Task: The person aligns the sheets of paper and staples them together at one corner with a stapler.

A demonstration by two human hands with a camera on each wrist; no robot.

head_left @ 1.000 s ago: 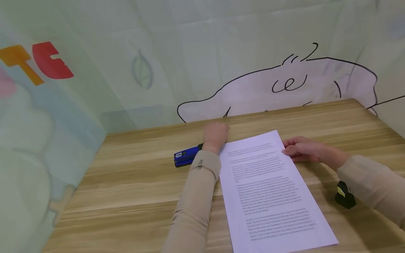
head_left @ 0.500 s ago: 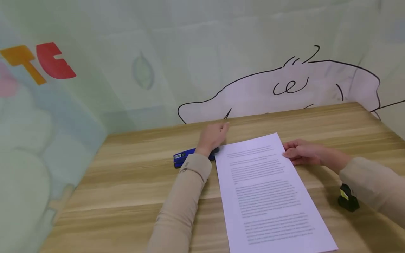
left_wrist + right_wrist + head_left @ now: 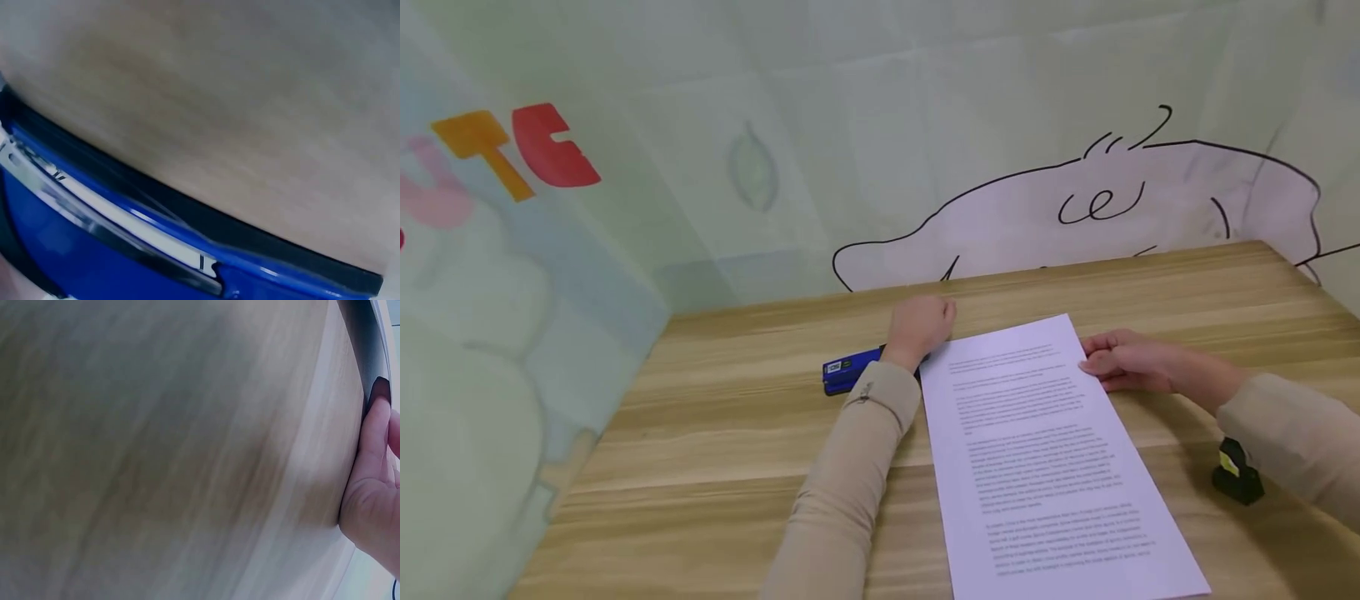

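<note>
My left hand [image 3: 921, 321] is curled into a fist over the black end of a blue stapler [image 3: 846, 369], at the top left corner of a printed sheet of paper [image 3: 1030, 450]. In the left wrist view the blue stapler [image 3: 119, 256] lies close under the wrist, its metal strip and dark base showing; the underside of the fist is hidden. My right hand [image 3: 1131, 360] pinches the paper's right edge near the top. In the right wrist view the fingers of my right hand [image 3: 375, 494] lie at the lifted paper edge, low over the table.
A small black object with a yellow label [image 3: 1236, 471] stands beside the right sleeve. The wooden table [image 3: 715, 467] ends at the back against a cloth backdrop [image 3: 820, 150] printed with cartoon figures.
My left fist shifts slightly left and then back right over the stapler, and the paper's top left corner shifts with it. My right hand keeps its pinch on the paper; the view drifts a little.
</note>
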